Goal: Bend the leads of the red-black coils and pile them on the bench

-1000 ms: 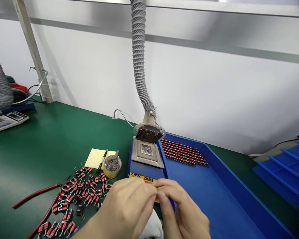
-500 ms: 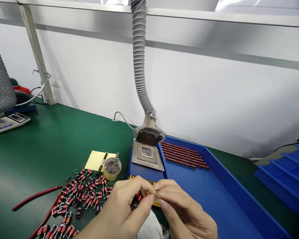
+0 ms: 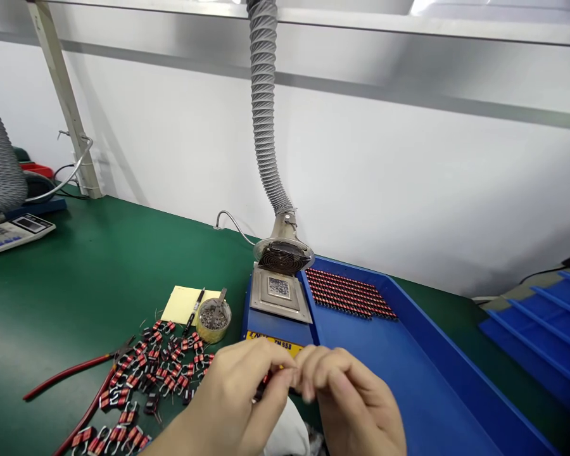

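Observation:
My left hand [image 3: 240, 396] is closed around a small red and black coil component [image 3: 266, 379], mostly hidden behind the fingers. Thumb and forefinger pinch together at its right side. My right hand [image 3: 354, 396] meets those fingertips, its own fingers curled and closed; whatever they grip is too small or hidden to make out. Left of my hands, a heap of red and black coil components [image 3: 164, 361] with wire leads covers the green table. Directly beyond my hands stands a blue solder pot [image 3: 280, 297] with a metal top plate and a yellow label.
A fume hose [image 3: 265, 114] with a round hood hangs over the pot. Red-handled pliers [image 3: 76, 369] lie by the heap. Behind it are a tub of metal bits [image 3: 213, 322], a pen [image 3: 193, 312] and yellow paper [image 3: 178, 304]. A blue tray [image 3: 408, 380] at right holds rows of components [image 3: 351, 293].
My right hand's fingers have curled in more, and the hand has turned and dropped slightly at the fingertips. My left hand keeps its pinch almost in place.

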Motion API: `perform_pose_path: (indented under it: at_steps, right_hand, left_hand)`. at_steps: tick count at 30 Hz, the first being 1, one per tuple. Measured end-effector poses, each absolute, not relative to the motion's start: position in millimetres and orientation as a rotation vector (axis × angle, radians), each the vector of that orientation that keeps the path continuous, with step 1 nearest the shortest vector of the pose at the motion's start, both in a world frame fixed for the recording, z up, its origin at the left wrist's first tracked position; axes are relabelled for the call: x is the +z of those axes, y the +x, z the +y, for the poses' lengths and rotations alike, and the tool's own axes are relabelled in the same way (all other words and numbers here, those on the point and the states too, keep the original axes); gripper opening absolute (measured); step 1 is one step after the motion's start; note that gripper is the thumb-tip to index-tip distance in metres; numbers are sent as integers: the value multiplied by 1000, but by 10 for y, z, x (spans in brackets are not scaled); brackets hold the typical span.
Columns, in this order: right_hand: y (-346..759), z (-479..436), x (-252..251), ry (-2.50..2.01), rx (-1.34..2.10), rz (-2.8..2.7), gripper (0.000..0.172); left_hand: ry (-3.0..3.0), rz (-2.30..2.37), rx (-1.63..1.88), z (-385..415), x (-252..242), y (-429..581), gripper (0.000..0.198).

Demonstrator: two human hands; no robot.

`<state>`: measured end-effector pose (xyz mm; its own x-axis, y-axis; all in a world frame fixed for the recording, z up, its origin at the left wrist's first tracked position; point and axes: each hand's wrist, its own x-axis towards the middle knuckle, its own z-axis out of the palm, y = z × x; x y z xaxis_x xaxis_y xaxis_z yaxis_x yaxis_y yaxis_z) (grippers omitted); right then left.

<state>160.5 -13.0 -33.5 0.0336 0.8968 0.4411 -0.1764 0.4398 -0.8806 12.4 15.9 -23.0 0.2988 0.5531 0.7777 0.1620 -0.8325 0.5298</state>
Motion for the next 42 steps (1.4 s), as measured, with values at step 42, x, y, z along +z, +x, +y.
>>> perform_pose_path:
  at_steps: [42]
  right_hand:
    - [1518,-146,-325,-927,1021,-1206,43]
  left_hand:
    - [2550,658,1582,156,-286,144,20]
